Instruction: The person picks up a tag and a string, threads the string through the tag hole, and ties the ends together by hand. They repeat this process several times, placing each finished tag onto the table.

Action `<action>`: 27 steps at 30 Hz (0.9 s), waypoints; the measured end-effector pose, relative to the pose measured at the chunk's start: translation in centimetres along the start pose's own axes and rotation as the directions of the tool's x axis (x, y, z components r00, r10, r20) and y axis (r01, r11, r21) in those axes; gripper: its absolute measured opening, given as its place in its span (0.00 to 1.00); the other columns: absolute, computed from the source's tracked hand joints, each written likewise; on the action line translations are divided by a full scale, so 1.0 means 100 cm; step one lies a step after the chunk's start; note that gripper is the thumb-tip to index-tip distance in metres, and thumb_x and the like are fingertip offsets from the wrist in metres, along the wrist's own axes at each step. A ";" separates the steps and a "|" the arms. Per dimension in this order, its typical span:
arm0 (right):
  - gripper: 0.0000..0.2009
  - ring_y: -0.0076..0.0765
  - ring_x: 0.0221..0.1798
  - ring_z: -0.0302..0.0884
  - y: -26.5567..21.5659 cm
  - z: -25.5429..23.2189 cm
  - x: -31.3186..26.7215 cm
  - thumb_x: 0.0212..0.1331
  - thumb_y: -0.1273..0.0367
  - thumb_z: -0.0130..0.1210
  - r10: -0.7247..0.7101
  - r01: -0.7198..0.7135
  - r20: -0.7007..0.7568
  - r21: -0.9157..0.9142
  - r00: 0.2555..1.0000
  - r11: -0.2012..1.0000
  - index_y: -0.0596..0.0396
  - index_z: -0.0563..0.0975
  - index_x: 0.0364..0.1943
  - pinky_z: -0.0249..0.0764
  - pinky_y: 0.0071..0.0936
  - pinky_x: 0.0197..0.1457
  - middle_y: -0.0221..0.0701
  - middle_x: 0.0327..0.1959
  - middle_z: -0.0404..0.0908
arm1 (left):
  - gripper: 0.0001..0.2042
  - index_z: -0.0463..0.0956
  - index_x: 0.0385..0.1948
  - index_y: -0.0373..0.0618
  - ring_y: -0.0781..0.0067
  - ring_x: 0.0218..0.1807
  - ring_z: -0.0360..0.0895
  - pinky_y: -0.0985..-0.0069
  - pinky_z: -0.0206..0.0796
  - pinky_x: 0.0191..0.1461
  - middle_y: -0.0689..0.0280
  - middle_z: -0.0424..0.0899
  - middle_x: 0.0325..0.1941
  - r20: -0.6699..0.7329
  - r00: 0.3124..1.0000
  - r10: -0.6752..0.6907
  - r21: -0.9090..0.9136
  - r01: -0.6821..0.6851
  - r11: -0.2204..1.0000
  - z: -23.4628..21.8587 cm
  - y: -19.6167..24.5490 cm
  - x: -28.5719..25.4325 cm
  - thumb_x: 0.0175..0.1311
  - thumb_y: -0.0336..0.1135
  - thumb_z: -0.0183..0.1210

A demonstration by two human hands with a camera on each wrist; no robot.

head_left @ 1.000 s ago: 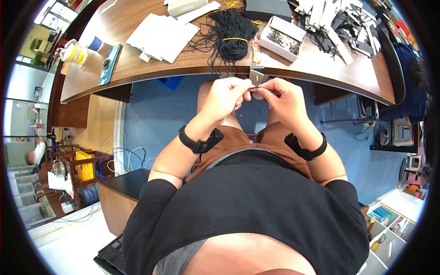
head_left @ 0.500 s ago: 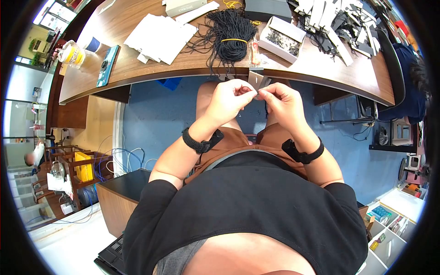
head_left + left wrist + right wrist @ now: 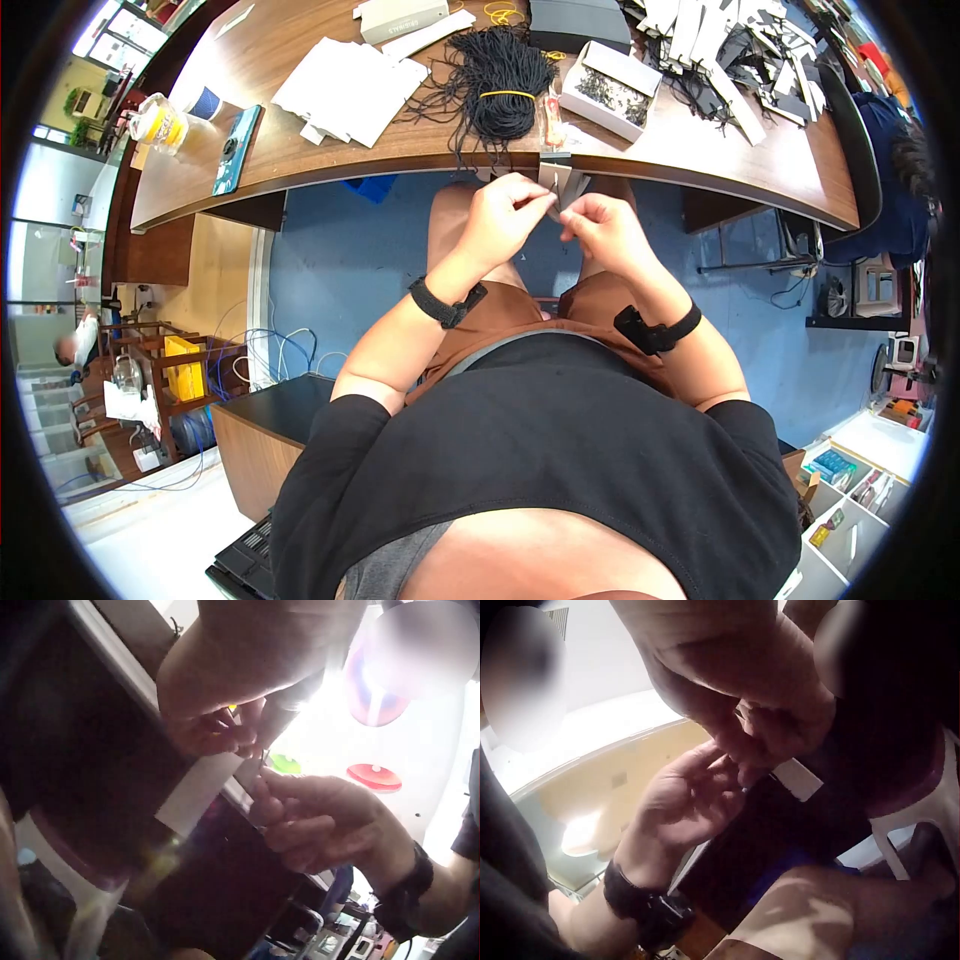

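My left hand is under the table's front edge, thumb and forefinger pinching a thin dark cord-like piece. Just to its right, my right hand has its thumb and fingers curled together, a small gap from the left fingertips. In the left wrist view the thin piece stands at the right hand's fingertips, close under the left hand's. How far the piece runs inside the fingers is hidden. A pale flat strip hangs at the table edge behind the hands.
On the table lie a banded bundle of black cords, a white box of small black pieces, white sheets, a phone, a plastic cup and a heap of black and white strips.
The hands were together at the thin piece; now the right hand has drawn slightly down and away, leaving a small gap. The left hand has tilted a little, fingertips slightly higher.
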State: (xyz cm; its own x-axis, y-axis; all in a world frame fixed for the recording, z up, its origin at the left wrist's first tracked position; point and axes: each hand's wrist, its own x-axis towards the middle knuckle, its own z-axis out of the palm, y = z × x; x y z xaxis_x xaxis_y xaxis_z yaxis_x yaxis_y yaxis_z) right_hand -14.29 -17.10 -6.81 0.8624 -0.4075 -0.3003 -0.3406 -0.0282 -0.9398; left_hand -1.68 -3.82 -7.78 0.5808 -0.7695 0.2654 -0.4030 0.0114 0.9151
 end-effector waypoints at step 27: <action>0.14 0.35 0.33 0.77 -0.040 0.009 -0.009 0.45 0.75 0.61 -0.885 0.496 -0.041 -0.816 0.463 0.298 0.51 0.80 0.39 0.74 0.26 0.34 0.30 0.34 0.76 | 0.04 0.75 0.35 0.35 0.83 0.38 0.75 0.83 0.68 0.43 0.66 0.81 0.35 0.095 0.988 -0.120 -0.135 0.132 0.982 0.011 -0.007 -0.008 0.61 0.26 0.55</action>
State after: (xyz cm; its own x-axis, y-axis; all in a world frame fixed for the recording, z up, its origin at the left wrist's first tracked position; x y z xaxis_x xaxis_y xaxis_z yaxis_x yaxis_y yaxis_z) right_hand -13.35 -15.83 -2.97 0.6856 -0.2016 0.6995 0.0208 -0.9551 -0.2956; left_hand -2.61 -3.92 -8.94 0.5552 -0.8224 0.1238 -0.2239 -0.0044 0.9746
